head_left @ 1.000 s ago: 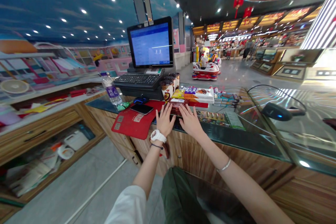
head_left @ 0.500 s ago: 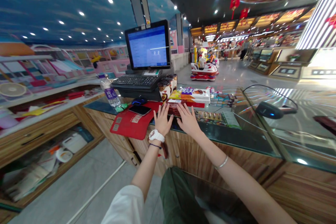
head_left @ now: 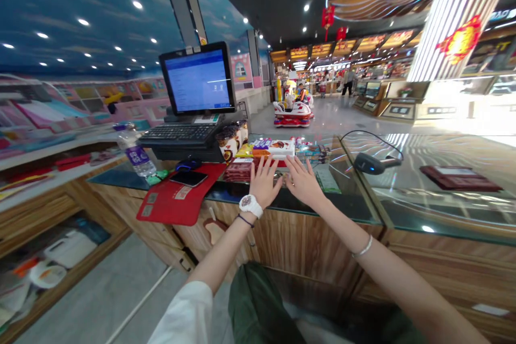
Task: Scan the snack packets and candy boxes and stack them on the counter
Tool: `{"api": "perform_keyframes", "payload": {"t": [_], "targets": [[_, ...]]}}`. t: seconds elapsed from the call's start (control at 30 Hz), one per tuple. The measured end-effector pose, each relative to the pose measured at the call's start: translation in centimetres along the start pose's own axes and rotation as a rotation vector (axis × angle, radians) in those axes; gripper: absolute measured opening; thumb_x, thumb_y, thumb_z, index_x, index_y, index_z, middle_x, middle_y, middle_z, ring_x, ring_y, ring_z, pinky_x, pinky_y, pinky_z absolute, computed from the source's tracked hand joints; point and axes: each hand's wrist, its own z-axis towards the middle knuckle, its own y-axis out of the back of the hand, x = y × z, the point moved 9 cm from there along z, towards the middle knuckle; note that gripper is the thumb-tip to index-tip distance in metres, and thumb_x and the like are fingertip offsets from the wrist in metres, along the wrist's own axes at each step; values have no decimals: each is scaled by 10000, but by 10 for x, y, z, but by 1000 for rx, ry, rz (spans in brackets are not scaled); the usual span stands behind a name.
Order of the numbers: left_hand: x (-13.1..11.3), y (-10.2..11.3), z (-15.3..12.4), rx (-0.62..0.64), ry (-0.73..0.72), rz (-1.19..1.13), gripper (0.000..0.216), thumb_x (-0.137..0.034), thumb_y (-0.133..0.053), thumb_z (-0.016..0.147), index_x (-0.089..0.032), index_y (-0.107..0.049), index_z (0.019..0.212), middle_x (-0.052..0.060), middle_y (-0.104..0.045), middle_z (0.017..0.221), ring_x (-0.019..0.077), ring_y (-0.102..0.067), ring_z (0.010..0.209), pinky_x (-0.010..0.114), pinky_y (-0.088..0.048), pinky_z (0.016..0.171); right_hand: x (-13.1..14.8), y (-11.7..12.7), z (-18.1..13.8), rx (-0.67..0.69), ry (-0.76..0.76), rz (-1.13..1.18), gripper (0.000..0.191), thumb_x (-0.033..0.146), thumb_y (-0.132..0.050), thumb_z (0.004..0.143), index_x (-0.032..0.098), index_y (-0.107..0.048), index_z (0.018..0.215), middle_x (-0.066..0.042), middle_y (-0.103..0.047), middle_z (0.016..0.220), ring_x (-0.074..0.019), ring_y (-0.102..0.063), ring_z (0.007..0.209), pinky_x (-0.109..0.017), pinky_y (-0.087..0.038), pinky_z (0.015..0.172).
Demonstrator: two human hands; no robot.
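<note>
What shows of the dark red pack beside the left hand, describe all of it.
The dark red pack looks glossy, plastic-wrapped and layered, like stacked pieces, with a white label on top. It lies flat on the dark glassy counter, just right of the red mat. The left hand is by its right end; whether they touch is unclear.

Wears a white sleeve (head_left: 183,312), dark green trousers (head_left: 258,309), a chunky white watch (head_left: 250,205) and thin dark band (head_left: 245,220) on the left, and a slim silver bangle (head_left: 364,247) on the right.
</note>
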Motion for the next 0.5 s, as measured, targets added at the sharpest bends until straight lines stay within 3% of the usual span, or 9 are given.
{"api": "perform_keyframes", "payload": {"t": [0.17, 0.5], "targets": [[-58, -17, 24, 11, -146, -49, 570, -363, -449, 957, -244, -395, 1512, 61, -311, 1619, 305, -227, 1516, 578, -139, 1240, -47, 30, -24, 21, -44, -138, 609, 208, -409, 924, 155, -350, 1528, -110, -376, 1582, -282, -322, 1476, -566, -172, 1222], [-191, -52, 60, 58, -481, -55, 586, -369, -437, 964, -184, -379, 1517, 73, -272, 1634, 287, -203, 1523, 557, -129, 1251, -163, 107, -92, -33, -200, -334, 592, 209, -424, 912, 147, -383, 1500, -122, -423, 1556, -284, -388, 1438, -559, -218, 1202]]}}
